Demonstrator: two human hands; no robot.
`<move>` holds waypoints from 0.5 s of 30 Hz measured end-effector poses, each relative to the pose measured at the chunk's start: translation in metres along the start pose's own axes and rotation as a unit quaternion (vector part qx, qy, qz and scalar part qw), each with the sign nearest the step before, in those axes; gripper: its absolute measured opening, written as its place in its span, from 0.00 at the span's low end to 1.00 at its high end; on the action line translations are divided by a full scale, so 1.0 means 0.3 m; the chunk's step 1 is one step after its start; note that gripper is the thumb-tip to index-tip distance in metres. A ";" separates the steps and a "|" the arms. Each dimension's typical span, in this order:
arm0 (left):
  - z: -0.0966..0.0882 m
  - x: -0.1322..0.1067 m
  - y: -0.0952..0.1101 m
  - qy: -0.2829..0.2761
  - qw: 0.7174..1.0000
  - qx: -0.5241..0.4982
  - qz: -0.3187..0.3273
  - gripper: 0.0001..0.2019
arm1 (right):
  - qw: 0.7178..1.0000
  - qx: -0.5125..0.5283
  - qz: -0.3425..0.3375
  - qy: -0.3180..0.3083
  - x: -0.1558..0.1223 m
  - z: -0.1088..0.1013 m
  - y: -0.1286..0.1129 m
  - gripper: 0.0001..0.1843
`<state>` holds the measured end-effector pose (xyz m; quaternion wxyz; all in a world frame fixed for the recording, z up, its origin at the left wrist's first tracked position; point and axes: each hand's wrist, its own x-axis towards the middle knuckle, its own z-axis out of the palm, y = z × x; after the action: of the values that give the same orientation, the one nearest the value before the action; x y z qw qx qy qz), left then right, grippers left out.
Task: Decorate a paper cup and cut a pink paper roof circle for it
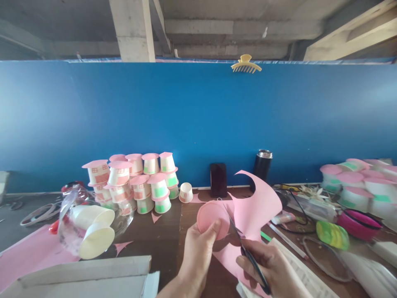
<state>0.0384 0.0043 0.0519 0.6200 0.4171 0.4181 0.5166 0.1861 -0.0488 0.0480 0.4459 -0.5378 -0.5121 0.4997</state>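
Observation:
My left hand (198, 252) is closed on a round pink paper disc (211, 217), its thumb pressed on the face near the lower right edge. A fainter ring shows just inside the disc's rim; whether a cup sits behind it, I cannot tell. My right hand (266, 265) grips a pair of scissors (237, 231) with dark handles, the blades pointing up along the disc's right edge. Beside the blades rises a curved pink paper offcut (257, 203). Another pink paper piece (232, 260) lies below, between my hands.
Stacked paper cups with pink tops (158, 185) stand at left, and more cups (355, 198) at right. A phone (218, 180) and black flask (263, 165) stand by the blue partition (192, 116). Bagged cups (96, 242) and a white box (83, 277) occupy the near left.

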 end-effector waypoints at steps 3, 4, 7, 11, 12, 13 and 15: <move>0.000 0.001 0.002 -0.010 1.000 0.009 0.000 0.20 | 0.999 0.020 -0.010 0.031 0.001 0.002 0.014 0.28; 0.000 0.000 0.004 -0.010 1.000 0.014 0.000 0.19 | 0.999 0.025 -0.010 0.039 0.001 0.003 0.019 0.30; -0.001 -0.005 0.007 -0.015 1.000 0.017 0.009 0.18 | 0.998 0.032 0.000 0.045 0.002 0.004 0.028 0.33; -0.002 -0.011 0.005 -0.030 0.999 0.000 0.014 0.18 | 0.998 0.030 0.010 0.052 0.004 0.001 0.028 0.33; -0.002 -0.012 0.005 -0.034 0.999 -0.007 0.013 0.18 | 0.998 0.028 0.010 0.054 0.004 0.000 0.027 0.33; -0.002 -0.013 0.006 -0.037 0.999 -0.014 0.013 0.18 | 0.998 0.026 0.010 0.056 0.003 -0.001 0.025 0.33; 0.000 -0.014 0.010 -0.042 0.999 -0.021 0.010 0.18 | 0.998 0.020 0.008 0.055 0.002 -0.006 0.022 0.32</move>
<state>0.0369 0.0005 0.0550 0.6407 0.4294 0.3761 0.5134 0.1885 -0.0488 0.0415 0.4803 -0.5597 -0.4724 0.4826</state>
